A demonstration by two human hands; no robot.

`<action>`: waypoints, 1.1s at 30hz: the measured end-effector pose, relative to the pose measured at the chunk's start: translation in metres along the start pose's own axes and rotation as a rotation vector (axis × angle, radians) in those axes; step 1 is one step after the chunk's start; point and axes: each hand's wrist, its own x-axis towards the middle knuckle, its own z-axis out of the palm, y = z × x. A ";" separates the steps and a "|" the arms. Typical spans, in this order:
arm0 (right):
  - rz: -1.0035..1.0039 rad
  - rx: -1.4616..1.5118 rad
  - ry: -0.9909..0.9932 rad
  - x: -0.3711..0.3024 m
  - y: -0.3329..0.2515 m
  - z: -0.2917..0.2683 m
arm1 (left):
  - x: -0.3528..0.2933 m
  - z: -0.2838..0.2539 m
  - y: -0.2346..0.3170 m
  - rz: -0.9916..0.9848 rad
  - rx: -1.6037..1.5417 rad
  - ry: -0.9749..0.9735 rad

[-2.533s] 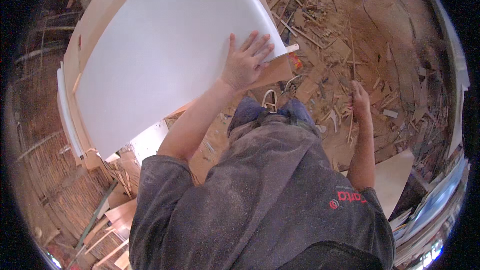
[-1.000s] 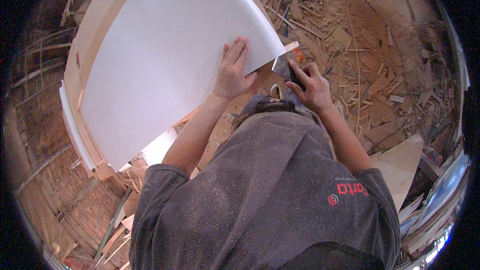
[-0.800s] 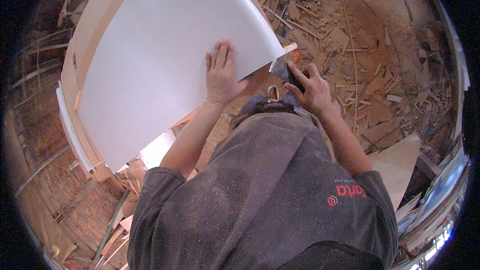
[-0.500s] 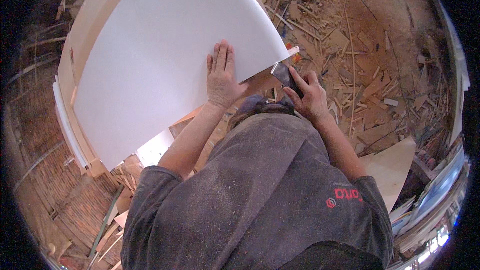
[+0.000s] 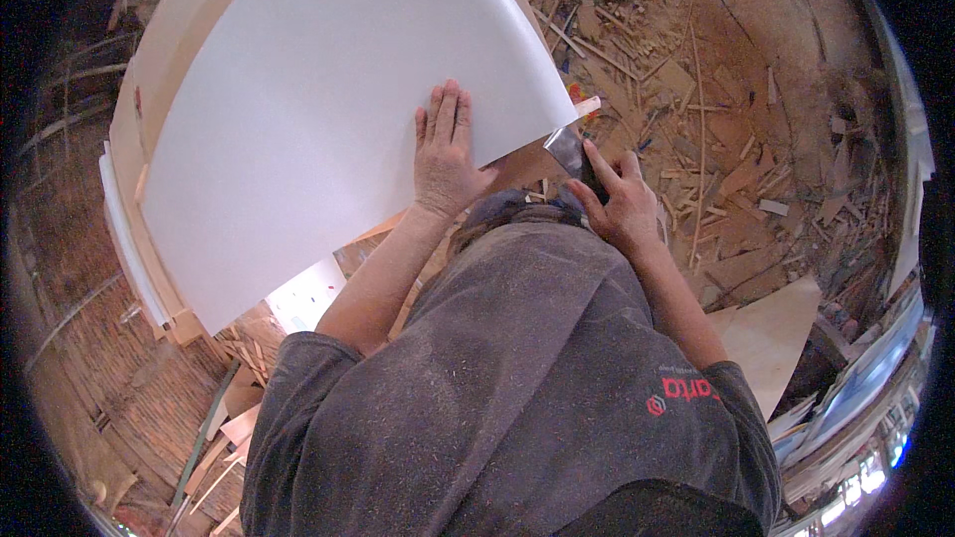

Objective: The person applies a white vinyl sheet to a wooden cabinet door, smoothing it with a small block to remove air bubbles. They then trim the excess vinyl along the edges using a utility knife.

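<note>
A large white sheet (image 5: pixel 308 129) with a curved outline covers the board in front of me. My left hand (image 5: pixel 445 164) lies flat on it near its close edge, fingers stretched forward and the thumb out to the side. By the sheet's right corner, my right hand (image 5: pixel 627 207) grips a putty knife (image 5: pixel 565 146) with a broad metal blade and a dark handle. The blade is tilted, its bright edge toward the sheet. Whether blade and sheet touch I cannot tell. My fingers partly cover the handle.
Pale wood (image 5: pixel 159 89) shows along the sheet's left side. A light wooden stick end (image 5: pixel 589 106) juts out past the right corner. Wood offcuts (image 5: pixel 741 179) litter the floor to the right. A pale panel (image 5: pixel 776 333) leans at the lower right, beside stacked sheets (image 5: pixel 865 368).
The right hand and the putty knife have shifted slightly right and down. My left hand stays flat on the white sheet, nearly in the same place.
</note>
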 end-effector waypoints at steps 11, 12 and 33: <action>0.011 -0.010 0.024 0.000 -0.003 0.005 | 0.001 0.000 -0.001 0.012 -0.008 0.002; 0.028 -0.020 0.019 -0.001 -0.005 0.005 | 0.002 0.000 -0.001 0.014 -0.009 0.005; 0.092 0.034 0.150 -0.006 -0.018 0.033 | 0.000 0.001 -0.001 0.016 0.036 -0.033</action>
